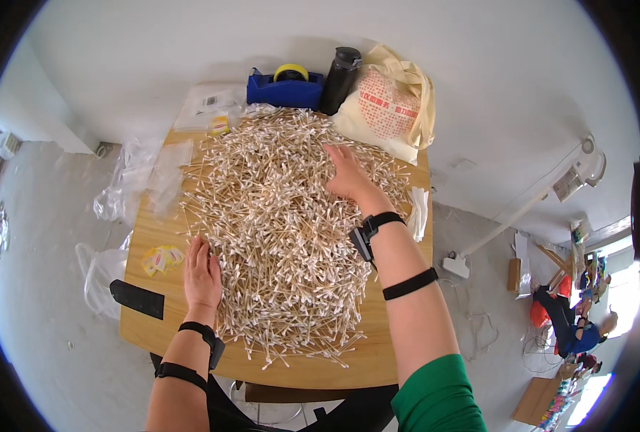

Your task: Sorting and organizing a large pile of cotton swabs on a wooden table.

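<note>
A large heap of cotton swabs [284,230], with white tips and pale wooden sticks, covers most of the wooden table [143,237]. My left hand [203,279] rests at the heap's left edge, fingers stretched out and touching the outer swabs. Farther off, on the upper right side of the heap, lies my right hand [349,175]. Its thumb stands apart from its fingers, and the fingertips reach in among the swabs. No swab shows gripped in either hand. Each forearm wears a black strap and a small black device.
Along the back stand a blue tape dispenser [282,92], a black bottle [340,79] and a cream cloth bag [385,108]. Clear plastic bags [143,176], yellow cards [163,259] and a black flat object [138,299] lie leftward. A person [586,335] sits far right.
</note>
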Demonstrator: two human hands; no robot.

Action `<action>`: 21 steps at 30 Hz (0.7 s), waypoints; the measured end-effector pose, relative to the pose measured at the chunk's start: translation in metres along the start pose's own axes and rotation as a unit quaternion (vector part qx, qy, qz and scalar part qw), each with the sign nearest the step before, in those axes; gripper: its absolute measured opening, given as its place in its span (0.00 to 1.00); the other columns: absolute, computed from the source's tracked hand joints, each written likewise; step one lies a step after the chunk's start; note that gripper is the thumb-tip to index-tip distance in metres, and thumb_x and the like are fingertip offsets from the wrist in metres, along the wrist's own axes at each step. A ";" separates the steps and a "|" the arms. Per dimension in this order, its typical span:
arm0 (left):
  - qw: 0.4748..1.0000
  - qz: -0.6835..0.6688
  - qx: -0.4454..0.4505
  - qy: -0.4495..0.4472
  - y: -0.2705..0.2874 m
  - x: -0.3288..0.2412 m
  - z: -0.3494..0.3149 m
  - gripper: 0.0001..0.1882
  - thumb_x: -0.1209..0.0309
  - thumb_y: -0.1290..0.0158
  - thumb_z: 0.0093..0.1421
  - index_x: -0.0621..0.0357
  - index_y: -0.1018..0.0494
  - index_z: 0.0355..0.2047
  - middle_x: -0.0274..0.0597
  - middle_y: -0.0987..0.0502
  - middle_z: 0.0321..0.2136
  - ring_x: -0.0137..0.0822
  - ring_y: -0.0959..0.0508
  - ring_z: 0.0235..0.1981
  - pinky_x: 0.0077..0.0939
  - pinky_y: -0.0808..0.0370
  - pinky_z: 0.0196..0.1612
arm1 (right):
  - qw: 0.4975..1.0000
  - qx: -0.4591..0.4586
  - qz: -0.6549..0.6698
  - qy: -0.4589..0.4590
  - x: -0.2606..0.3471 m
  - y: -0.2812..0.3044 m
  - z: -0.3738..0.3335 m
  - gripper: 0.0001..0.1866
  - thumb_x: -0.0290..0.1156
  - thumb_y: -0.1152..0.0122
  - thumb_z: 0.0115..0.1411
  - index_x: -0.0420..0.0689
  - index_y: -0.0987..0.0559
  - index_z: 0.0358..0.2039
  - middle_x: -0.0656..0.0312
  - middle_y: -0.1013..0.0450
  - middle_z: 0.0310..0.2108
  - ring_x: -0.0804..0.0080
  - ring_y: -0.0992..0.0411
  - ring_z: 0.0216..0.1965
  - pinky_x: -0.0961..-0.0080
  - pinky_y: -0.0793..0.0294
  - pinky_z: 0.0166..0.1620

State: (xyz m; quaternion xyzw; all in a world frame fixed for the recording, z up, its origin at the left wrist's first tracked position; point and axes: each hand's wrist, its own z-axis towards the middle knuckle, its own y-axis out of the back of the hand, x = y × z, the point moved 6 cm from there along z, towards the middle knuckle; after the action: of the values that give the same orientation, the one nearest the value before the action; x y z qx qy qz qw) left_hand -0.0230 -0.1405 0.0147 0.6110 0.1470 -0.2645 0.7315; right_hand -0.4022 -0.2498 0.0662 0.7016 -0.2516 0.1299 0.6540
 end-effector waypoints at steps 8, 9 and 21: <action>1.000 -0.004 -0.004 -0.004 0.006 0.004 -0.002 0.16 0.69 0.55 0.65 0.62 0.31 0.51 0.49 0.35 0.60 0.50 0.37 0.62 0.39 0.38 0.63 | 0.969 0.006 -0.248 0.003 0.020 -0.015 0.024 0.34 0.27 0.36 0.49 0.57 0.31 0.58 0.58 0.36 0.57 0.47 0.34 0.56 0.53 0.27 0.54; 1.000 0.000 -0.001 -0.008 0.005 0.003 -0.001 0.16 0.69 0.55 0.65 0.62 0.31 0.51 0.49 0.35 0.60 0.50 0.36 0.62 0.39 0.37 0.63 | 0.969 -0.008 -0.245 0.017 0.013 -0.012 0.025 0.32 0.27 0.35 0.49 0.55 0.30 0.56 0.57 0.34 0.55 0.48 0.33 0.54 0.55 0.27 0.53; 1.000 0.001 -0.002 0.006 0.003 0.007 -0.002 0.16 0.69 0.55 0.65 0.62 0.31 0.51 0.47 0.35 0.61 0.49 0.36 0.62 0.37 0.37 0.63 | 0.920 -0.077 0.374 -0.088 -0.033 0.052 -0.016 0.27 0.22 0.37 0.48 0.42 0.27 0.52 0.59 0.24 0.37 0.72 0.27 0.36 0.75 0.28 0.41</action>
State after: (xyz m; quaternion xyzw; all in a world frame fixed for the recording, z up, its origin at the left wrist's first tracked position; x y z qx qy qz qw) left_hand -0.0155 -0.1400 0.0127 0.6115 0.1511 -0.2597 0.7319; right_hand -0.4549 -0.2289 0.0952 0.5122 -0.5614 0.2828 0.5852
